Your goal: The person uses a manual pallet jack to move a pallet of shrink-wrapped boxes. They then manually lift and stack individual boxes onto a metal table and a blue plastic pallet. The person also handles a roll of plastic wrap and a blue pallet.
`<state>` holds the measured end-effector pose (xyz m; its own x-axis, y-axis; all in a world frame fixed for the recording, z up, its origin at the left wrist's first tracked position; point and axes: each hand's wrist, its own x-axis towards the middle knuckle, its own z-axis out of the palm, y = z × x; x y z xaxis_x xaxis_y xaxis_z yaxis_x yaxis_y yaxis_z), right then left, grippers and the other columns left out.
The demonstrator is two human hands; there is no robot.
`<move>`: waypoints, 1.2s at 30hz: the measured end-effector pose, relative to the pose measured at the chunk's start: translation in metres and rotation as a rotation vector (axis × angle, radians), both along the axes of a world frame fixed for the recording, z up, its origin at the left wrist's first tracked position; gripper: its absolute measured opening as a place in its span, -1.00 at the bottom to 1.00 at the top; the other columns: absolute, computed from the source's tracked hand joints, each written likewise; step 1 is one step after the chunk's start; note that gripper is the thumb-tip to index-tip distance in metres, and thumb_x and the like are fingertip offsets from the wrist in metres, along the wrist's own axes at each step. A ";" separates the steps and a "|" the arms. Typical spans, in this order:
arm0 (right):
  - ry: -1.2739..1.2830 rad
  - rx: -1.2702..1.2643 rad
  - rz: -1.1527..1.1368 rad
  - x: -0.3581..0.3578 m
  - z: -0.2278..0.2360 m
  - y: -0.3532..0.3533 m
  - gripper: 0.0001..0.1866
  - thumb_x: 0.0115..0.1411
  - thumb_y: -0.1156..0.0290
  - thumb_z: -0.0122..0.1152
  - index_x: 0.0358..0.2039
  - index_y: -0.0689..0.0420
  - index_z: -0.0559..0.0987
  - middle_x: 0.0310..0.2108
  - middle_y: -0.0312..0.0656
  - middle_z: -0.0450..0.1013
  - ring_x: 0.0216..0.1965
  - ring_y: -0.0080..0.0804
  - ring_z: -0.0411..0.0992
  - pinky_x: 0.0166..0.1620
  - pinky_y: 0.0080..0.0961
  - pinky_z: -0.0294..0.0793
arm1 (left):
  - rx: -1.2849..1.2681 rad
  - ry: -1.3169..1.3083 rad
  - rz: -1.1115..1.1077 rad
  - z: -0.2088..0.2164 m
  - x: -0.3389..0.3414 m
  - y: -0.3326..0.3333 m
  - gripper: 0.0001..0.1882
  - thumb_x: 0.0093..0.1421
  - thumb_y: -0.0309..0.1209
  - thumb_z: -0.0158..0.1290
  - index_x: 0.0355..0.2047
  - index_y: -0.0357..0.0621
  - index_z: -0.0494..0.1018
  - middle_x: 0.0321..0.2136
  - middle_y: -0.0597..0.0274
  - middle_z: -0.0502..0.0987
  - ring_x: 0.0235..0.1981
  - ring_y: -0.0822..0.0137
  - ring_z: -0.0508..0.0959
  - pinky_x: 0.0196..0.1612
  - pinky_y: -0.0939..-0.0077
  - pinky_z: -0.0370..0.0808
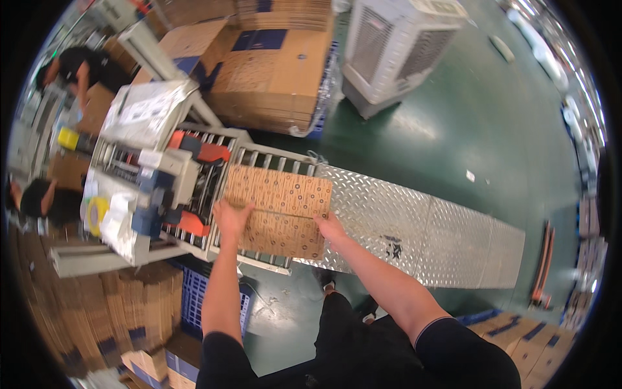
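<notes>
A patterned brown cardboard box lies flap side up on the roller conveyor, its right end reaching to the metal plate. A seam runs across its top. My left hand grips the left end, thumb laid over the top and fingers partly hidden at the side. At the opposite end my right hand holds the right edge near the seam, its fingers largely out of sight. Just left of the box stands a carton sealing machine with orange guides along the rollers.
A diamond-plate metal table extends to the right. Stacked flat cartons stand beyond the conveyor, more cartons at lower left. An air cooler stands on the green floor. Two other people work at far left.
</notes>
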<state>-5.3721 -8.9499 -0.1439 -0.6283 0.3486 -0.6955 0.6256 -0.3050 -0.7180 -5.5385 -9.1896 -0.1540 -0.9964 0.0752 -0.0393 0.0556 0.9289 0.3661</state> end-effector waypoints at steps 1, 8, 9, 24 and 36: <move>0.010 -0.014 -0.055 0.012 0.001 0.008 -0.50 0.27 0.21 0.13 0.11 0.26 0.38 -0.01 -0.01 0.46 -0.01 -0.24 0.43 0.01 -0.29 0.39 | 0.026 -0.007 -0.027 -0.004 0.020 0.006 -0.05 -0.17 0.08 0.36 0.02 -0.47 0.31 -0.08 -0.23 0.41 0.03 -0.18 0.36 0.13 0.04 0.29; -0.161 0.176 -0.323 0.176 -0.054 0.077 -0.40 0.11 0.20 0.27 0.10 0.24 0.38 -0.17 -0.04 0.52 -0.25 -0.28 0.52 -0.23 -0.32 0.51 | 0.573 -0.245 -0.104 -0.038 0.199 0.081 -0.17 -0.05 -0.31 0.38 0.12 -0.45 0.21 0.08 -0.17 0.34 0.12 0.01 0.38 0.21 0.23 0.27; -0.157 0.202 -0.317 0.199 -0.057 0.088 -0.37 0.09 0.18 0.27 0.11 0.24 0.38 -0.18 -0.02 0.52 -0.26 -0.26 0.53 -0.21 -0.32 0.51 | 0.642 -0.232 -0.102 -0.065 0.217 0.073 -0.19 -0.03 -0.32 0.37 0.12 -0.47 0.21 0.07 -0.19 0.36 0.09 0.01 0.40 0.18 0.24 0.31; -0.382 -0.021 -1.134 0.727 0.042 0.098 -0.24 0.05 0.01 0.25 0.08 0.33 0.29 -0.18 0.03 0.50 -0.18 -0.16 0.52 -0.17 -0.27 0.50 | 0.568 -0.927 -0.719 -0.014 0.595 0.300 -0.47 0.19 -0.26 0.05 -0.01 -0.51 0.30 -0.14 -0.10 0.49 -0.19 0.11 0.55 -0.17 0.28 0.52; -0.292 -0.137 -1.939 1.102 0.019 0.092 -0.32 0.03 0.21 0.35 0.06 0.29 0.30 -0.15 0.00 0.48 -0.17 -0.26 0.49 -0.13 -0.32 0.49 | 0.052 -0.740 -1.339 0.006 1.043 0.484 -0.41 0.11 -0.16 0.11 -0.07 -0.49 0.34 -0.14 -0.22 0.48 -0.09 -0.03 0.50 -0.02 0.23 0.39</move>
